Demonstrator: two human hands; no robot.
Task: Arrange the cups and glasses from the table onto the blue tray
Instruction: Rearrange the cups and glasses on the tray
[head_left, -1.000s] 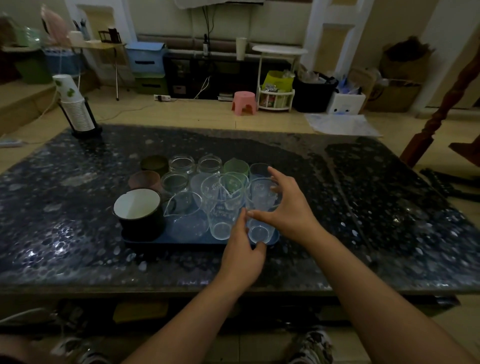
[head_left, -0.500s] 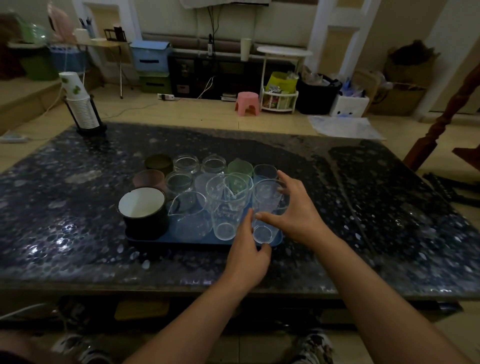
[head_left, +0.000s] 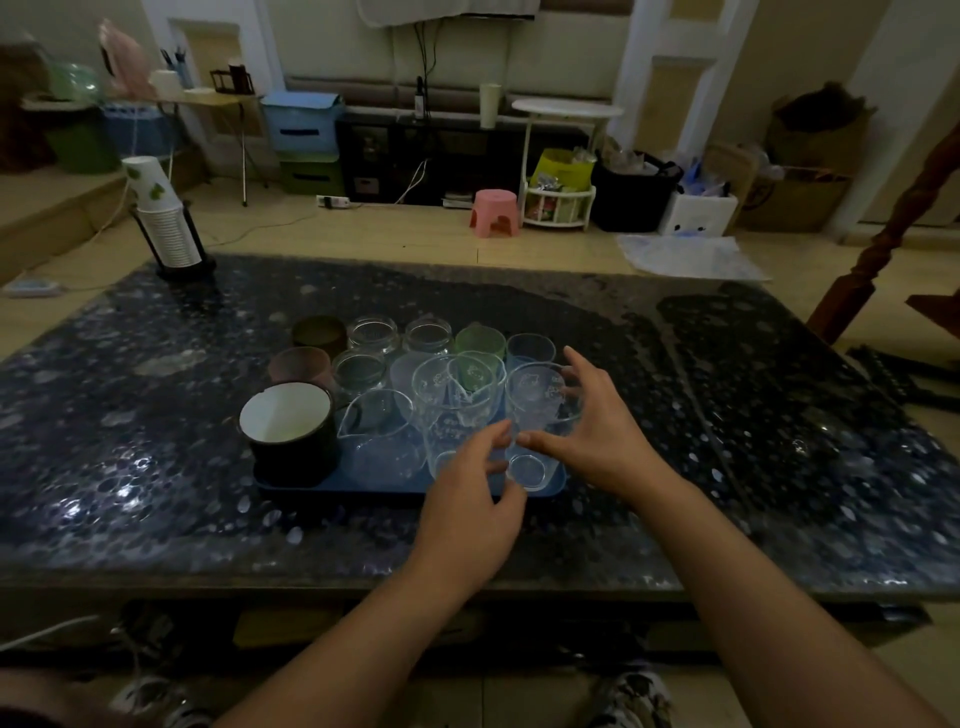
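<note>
We note a blue tray (head_left: 363, 480) lying on the dark speckled surface (head_left: 156, 467), crowded with cups and glasses. At its near left corner stands a black mug (head_left: 288, 431) with a white inside; beside it is a clear jug (head_left: 382, 436), then a tall clear glass (head_left: 452, 410), and at the near right corner a second clear glass (head_left: 535, 415) with a printed pattern. Behind these we see a pink cup (head_left: 300, 366), a dark cup (head_left: 318, 334), three small clear glasses, a green cup (head_left: 480, 340) and a pale blue glass (head_left: 531, 349). The right hand (head_left: 597, 431) is spread wide around the right side of the printed glass, thumb near its lower front; we cannot tell whether the fingers touch it. The left hand (head_left: 467, 499) is loosely open, fingers curved, at the near edge of the tray between the two tall glasses, holding nothing. A stack of paper cups (head_left: 166, 223) in a black holder stands at the far left corner of the surface, well apart from the tray.
</note>
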